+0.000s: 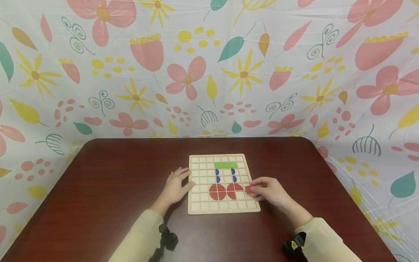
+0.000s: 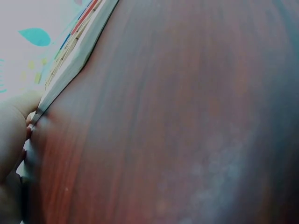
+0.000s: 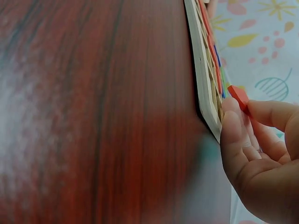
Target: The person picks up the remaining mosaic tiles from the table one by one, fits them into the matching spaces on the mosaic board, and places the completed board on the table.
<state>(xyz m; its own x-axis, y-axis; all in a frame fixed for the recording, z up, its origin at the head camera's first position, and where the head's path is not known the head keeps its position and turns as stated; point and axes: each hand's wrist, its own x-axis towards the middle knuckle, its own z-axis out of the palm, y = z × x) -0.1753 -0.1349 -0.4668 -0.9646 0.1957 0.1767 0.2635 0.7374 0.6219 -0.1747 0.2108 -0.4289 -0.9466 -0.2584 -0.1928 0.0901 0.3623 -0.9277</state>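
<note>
A wooden grid board (image 1: 203,207) lies flat on the table. On it sit three green squares (image 1: 226,165), several blue half-circles (image 1: 218,179), a full red circle (image 1: 217,191) made of quarter pieces, and a red three-quarter shape (image 1: 233,189) whose lower-right cell shows bare wood. My right hand (image 1: 273,191) pinches a small red piece (image 1: 248,189) between thumb and fingers at the board's right edge; the right wrist view shows this red piece (image 3: 239,98) held above the rim. With fingers extended, my left hand (image 1: 175,186) rests against the board's left edge, its thumb touching the rim.
The dark brown table (image 1: 131,163) has rounded far corners. Behind it hangs a flower-patterned cloth (image 1: 209,120), which also runs along both sides. Black devices are strapped at the left wrist (image 1: 168,238) and the right wrist (image 1: 294,245).
</note>
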